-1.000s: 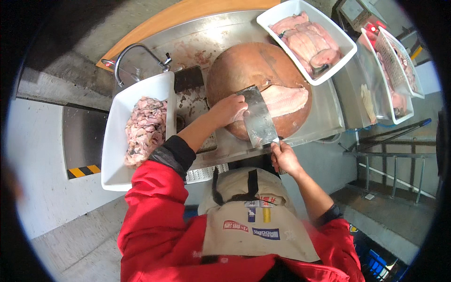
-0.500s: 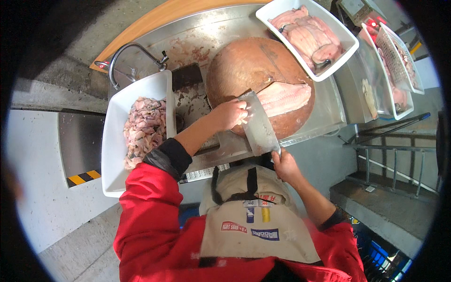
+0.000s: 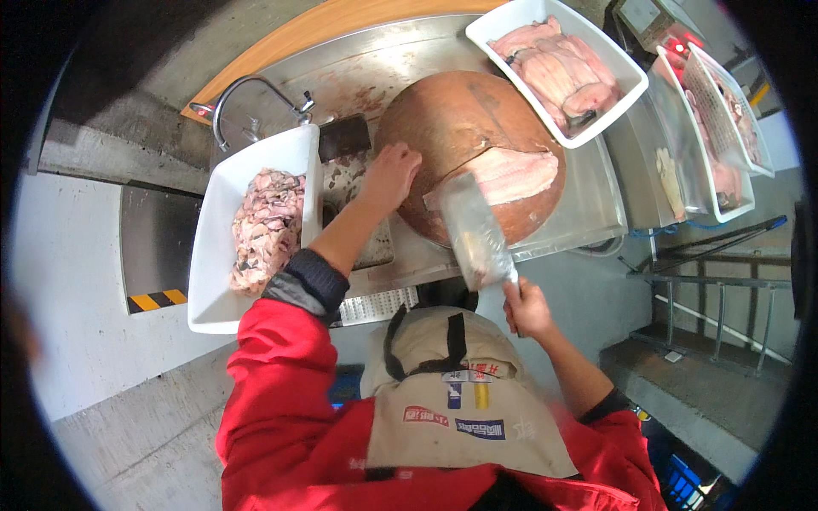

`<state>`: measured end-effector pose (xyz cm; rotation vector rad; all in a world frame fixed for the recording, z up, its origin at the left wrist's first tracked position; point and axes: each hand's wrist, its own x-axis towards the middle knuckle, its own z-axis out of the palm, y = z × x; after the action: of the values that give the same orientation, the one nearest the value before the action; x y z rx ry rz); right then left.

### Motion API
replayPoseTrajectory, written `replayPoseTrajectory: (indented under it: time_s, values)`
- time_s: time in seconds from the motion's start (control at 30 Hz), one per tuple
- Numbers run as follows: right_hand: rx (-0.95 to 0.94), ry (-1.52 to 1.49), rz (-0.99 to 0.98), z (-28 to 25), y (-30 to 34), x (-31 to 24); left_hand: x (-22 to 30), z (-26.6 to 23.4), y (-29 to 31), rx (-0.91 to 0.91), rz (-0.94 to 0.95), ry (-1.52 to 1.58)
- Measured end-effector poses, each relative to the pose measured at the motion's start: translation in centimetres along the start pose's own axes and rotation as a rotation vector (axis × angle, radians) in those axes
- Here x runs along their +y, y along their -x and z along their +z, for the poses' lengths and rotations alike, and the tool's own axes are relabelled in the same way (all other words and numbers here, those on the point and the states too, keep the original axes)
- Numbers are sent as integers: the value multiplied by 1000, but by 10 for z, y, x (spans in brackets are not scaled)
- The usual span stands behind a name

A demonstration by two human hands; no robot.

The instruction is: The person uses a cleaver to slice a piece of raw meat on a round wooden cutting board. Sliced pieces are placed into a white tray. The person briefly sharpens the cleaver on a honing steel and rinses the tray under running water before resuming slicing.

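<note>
My right hand (image 3: 528,308) grips the handle of a broad cleaver (image 3: 477,234). Its wide blade is tilted across the near edge of a round wooden chopping block (image 3: 426,128) and is slightly blurred. On the block lies a pale pink fish fillet (image 3: 518,175), its left end next to the blade's far corner. My left hand (image 3: 392,176) is over the block's left edge, apart from fillet and blade, with curled fingers; what they hold, if anything, is hidden. Left of it a white tub (image 3: 204,272) contains many cut fish pieces (image 3: 268,226).
A white tub (image 3: 626,106) of whole fillets stands at the back right, overlapping the block. Farther right are a basket (image 3: 711,94) and another tub. A curved tap (image 3: 230,89) rises behind the left tub, beside a sink with scraps. A metal ladder (image 3: 724,289) is at right.
My left hand has moved left, away from the blade and the fillet's cut end. The cleaver has shifted slightly nearer and turned in my right hand.
</note>
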<state>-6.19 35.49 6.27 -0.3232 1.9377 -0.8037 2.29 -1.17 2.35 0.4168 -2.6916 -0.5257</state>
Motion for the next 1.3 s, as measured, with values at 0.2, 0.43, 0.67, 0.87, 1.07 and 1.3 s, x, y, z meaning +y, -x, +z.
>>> replayPoseTrajectory:
  time_s: [0.2, 0.43, 0.67, 0.87, 1.07, 1.3]
  values:
    - [54, -180, -153, 10, -48, -46, -21, -1, -29, -48, 9, -83]
    - [113, -98, -78, 29, -17, -36, -2, 17, -2, -291, 443, 253]
    - [105, 63, 50, 34, -8, -49, -1, 26, -10, -292, 540, 336]
    - [281, 118, -105, 57, -51, -63, -6, 23, -9, -352, 541, 324]
    - [278, 303, -145, 61, -10, -24, -12, 21, -2, -384, 595, 220]
    - [86, 104, 88, 29, 38, -5, -21, -8, -1, -228, 157, 29]
